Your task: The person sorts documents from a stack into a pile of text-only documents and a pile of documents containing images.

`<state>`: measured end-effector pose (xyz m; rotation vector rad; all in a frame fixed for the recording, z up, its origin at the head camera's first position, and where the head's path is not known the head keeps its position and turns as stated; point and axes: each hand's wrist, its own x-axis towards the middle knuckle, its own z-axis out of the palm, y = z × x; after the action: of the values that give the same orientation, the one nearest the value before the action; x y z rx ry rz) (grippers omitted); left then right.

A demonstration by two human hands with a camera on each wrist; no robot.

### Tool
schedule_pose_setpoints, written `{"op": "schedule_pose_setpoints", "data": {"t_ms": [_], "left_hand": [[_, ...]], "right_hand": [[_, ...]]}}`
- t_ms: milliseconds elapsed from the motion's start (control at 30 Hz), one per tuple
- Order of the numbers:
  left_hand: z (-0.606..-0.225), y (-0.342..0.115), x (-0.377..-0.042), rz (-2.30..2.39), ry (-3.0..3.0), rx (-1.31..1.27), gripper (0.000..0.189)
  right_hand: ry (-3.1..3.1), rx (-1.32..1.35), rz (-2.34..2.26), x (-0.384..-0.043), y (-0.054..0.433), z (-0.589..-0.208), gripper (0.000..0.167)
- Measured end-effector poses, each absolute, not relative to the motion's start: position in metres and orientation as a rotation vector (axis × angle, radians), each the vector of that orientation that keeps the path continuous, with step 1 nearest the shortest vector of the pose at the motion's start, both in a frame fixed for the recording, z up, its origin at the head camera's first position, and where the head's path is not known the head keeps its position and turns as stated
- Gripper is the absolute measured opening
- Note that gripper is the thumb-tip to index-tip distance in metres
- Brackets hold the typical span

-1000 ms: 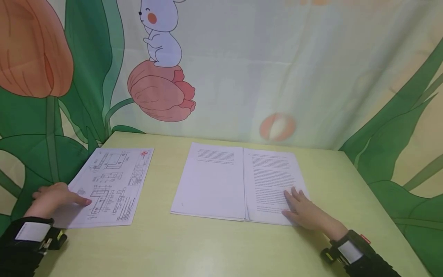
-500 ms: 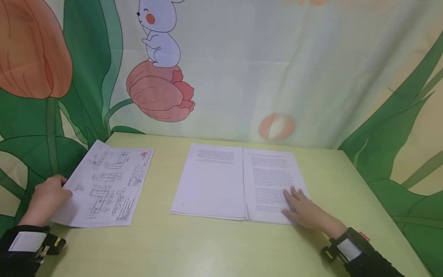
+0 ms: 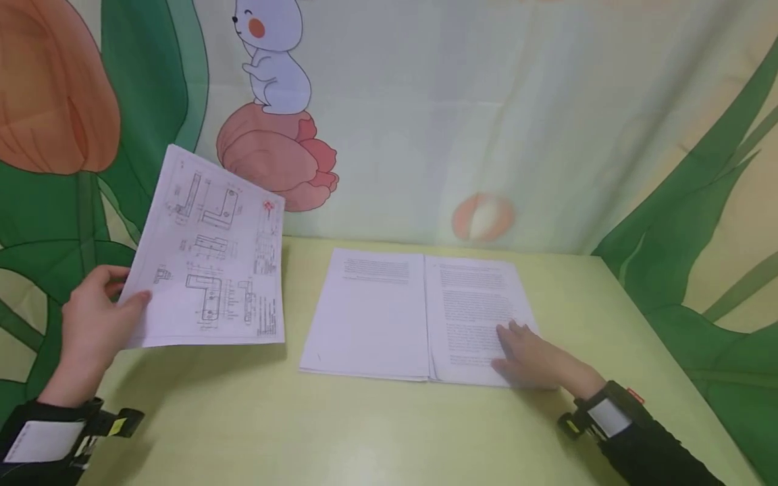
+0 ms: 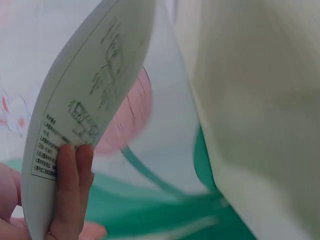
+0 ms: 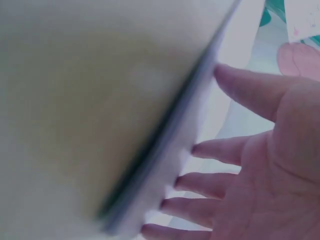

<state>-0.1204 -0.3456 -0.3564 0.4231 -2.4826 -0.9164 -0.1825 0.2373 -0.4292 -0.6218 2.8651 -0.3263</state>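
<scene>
In the head view, my left hand point(image 3: 94, 320) pinches the left edge of a sheet of technical drawings point(image 3: 213, 250), thumb on the front face. The sheet hangs tilted above the table. The left wrist view shows the sheet point(image 4: 85, 100) bowed, with fingers point(image 4: 74, 185) against a face that also carries drawings. My right hand point(image 3: 535, 358) lies with fingers extended on the lower right page of an open, text-printed booklet point(image 3: 377, 317). Seen from the right wrist, the spread right hand point(image 5: 290, 165) touches the booklet's blurred edge point(image 5: 172, 125).
The pale yellow table point(image 3: 365, 432) lies under everything, its far edge against a curtain point(image 3: 389, 121) printed with tulips, leaves and a white rabbit. Black wrist cameras point(image 3: 124, 423) are strapped over dark sleeves.
The left hand has gone from lying over the drawing sheet to gripping its left edge, and has raised it off the table. The right hand stays on the booklet.
</scene>
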Motion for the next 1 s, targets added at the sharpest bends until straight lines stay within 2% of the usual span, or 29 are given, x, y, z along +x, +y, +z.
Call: {"op": "schedule_pose_setpoints", "data": {"t_ms": [300, 533, 800, 1000], "left_hand": [[-0.360, -0.264, -0.151, -1.272, -2.402, 0.271, 0.039], [-0.371, -0.201, -0.170, -1.475, -2.343, 0.140, 0.034], [-0.386, -0.163, -0.180, -1.566, -2.354, 0.052, 0.035], [-0.396, -0.163, -0.188, -1.509, -2.437, 0.081, 0.040]], "right_hand": [[2.786, -0.436, -0.926, -0.206, 0.172, -0.402, 0.071], [2.387, -0.324, -1.561, -0.206, 0.124, -0.394, 0.063], [2.505, -0.135, -1.679, -0.206, 0.120, -0.402, 0.058], [2.503, -0.113, -1.669, -0.205, 0.125, -0.410, 0.041]]}}
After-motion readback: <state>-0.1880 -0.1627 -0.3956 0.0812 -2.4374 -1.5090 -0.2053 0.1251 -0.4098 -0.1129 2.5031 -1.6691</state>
